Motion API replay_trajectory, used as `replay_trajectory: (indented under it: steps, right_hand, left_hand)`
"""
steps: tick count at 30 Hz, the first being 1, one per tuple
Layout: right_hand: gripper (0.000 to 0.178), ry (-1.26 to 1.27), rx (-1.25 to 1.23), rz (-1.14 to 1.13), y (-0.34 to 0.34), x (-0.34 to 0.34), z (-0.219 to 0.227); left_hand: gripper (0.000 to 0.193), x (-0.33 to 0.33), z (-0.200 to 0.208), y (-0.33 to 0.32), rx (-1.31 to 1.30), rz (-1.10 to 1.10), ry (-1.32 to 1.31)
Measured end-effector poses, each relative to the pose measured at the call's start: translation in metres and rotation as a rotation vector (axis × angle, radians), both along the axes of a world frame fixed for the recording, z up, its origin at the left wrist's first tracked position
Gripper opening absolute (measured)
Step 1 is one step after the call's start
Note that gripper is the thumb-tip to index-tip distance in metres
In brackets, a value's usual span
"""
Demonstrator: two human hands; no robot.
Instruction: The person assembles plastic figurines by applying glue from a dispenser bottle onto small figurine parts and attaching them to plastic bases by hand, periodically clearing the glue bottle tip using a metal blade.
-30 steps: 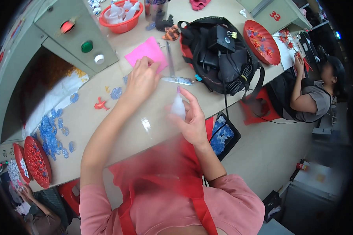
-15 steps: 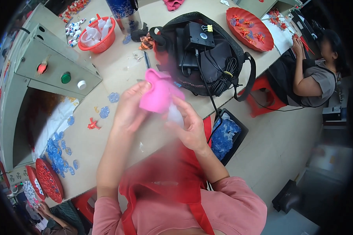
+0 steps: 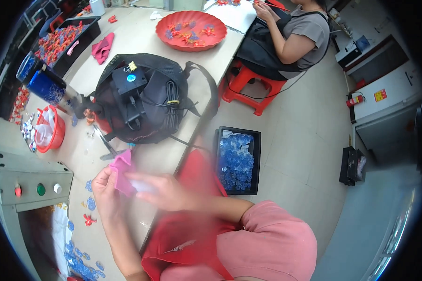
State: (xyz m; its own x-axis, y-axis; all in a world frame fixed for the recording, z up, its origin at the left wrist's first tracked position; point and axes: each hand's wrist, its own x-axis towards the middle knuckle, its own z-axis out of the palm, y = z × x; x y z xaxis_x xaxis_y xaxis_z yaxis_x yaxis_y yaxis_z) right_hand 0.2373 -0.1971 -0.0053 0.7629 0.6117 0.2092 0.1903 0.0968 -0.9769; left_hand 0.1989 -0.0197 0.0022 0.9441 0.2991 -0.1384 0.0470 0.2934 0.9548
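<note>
My left hand (image 3: pixel 105 191) pinches a bright pink cloth (image 3: pixel 123 173), held up over the table's front edge. Beside it is my right hand (image 3: pixel 168 192), smeared by motion, its fingers pointing at the cloth. A whitish, translucent object (image 3: pixel 142 184) shows at those fingers, too blurred to name. Just beyond the cloth lies a pair of metal scissors or pliers (image 3: pixel 107 146); which of the two I cannot tell. On the tabletop left of my left hand are a small red figure (image 3: pixel 89 220) and several clear blue pieces (image 3: pixel 91 203).
A black backpack (image 3: pixel 145 119) with cables and a black box takes up the table ahead. Behind it stands a red scalloped tray (image 3: pixel 191 46). At left are a grey machine housing (image 3: pixel 33 175) and a red basket (image 3: pixel 57 133). A black bin of blue pieces (image 3: pixel 237 161) sits at right. A co-worker (image 3: pixel 295 37) sits beyond.
The view has swung right, so the table and both hands appear further left. The cloth remains in my left hand. My right hand now lies across, more level, with the whitish object still at its fingers.
</note>
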Motion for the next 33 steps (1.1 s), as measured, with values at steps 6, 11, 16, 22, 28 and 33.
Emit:
replay_trajectory:
  steps: [6,11,16,22,28,33]
  right_hand:
    - [0.042,-0.069,0.005,0.099,-0.006,-0.005,-0.004]
    - [0.044,0.375,0.036,0.178,0.005,-0.015,-0.007]
    - [0.038,-0.062,-0.17,0.14,0.025,-0.025,0.005]
    - [0.034,-0.398,-0.269,0.312,0.028,-0.025,0.001]
    - [0.03,-0.956,-0.433,-0.247,0.07,0.043,-0.036]
    - [0.034,-1.26,-0.726,-0.285,0.087,0.047,-0.04]
  left_hand:
    - [0.033,0.004,0.027,0.05,0.186,0.473,-0.103]
    - [0.039,-0.036,0.026,0.005,0.296,0.5,0.047]
    - [0.046,-0.076,-0.002,-0.056,-0.146,0.396,-0.004]
    - [0.047,-0.098,-0.006,-0.051,-0.108,0.612,-0.023]
    - [0.05,-0.11,0.006,-0.038,-0.073,0.595,0.177]
    - [0.052,-0.117,0.002,-0.062,-0.292,0.447,0.235]
